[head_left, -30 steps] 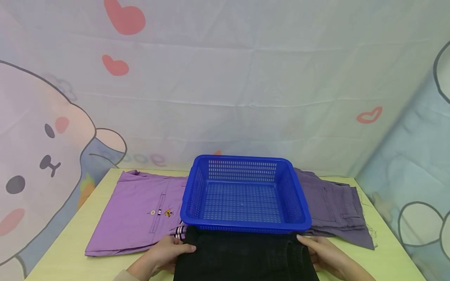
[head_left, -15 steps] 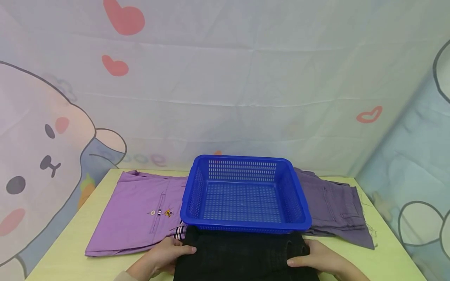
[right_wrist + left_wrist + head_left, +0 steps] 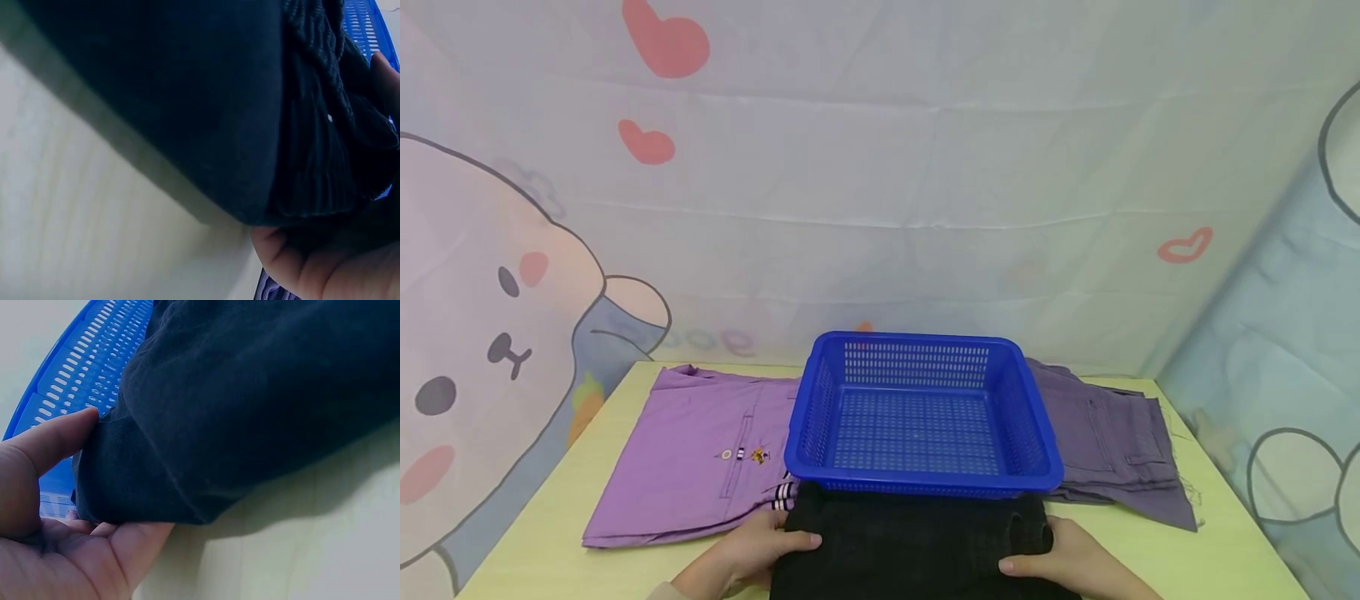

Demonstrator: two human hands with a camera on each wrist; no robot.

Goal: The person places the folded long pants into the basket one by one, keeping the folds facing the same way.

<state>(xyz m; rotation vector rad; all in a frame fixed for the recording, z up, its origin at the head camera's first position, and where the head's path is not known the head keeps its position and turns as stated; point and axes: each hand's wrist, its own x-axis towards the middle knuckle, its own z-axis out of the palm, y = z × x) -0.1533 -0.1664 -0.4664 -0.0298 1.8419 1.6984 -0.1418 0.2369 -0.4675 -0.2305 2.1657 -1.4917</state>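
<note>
Folded black pants point(image 3: 910, 542) lie at the bottom centre of the head view, right in front of the blue basket point(image 3: 917, 482). My left hand point(image 3: 748, 546) grips their left side, thumb on top and fingers underneath, as the left wrist view shows at the folded corner. On the opposite side my right hand point(image 3: 1071, 562) holds them with its thumb over the top. A gathered, ribbed edge of the black pants point(image 3: 312, 137) shows beside that hand in the right wrist view. The near part of the pants runs out of the head view.
Light purple folded pants point(image 3: 692, 458) lie left of the basket, and grey-purple folded pants point(image 3: 1112, 442) to its right, both partly behind it. The pale yellow table point(image 3: 535, 517) meets a printed cloth backdrop point(image 3: 925, 208) at the back.
My right hand has shifted left and its thumb has come from the right edge of the black pants onto their top. The left hand has barely moved.
</note>
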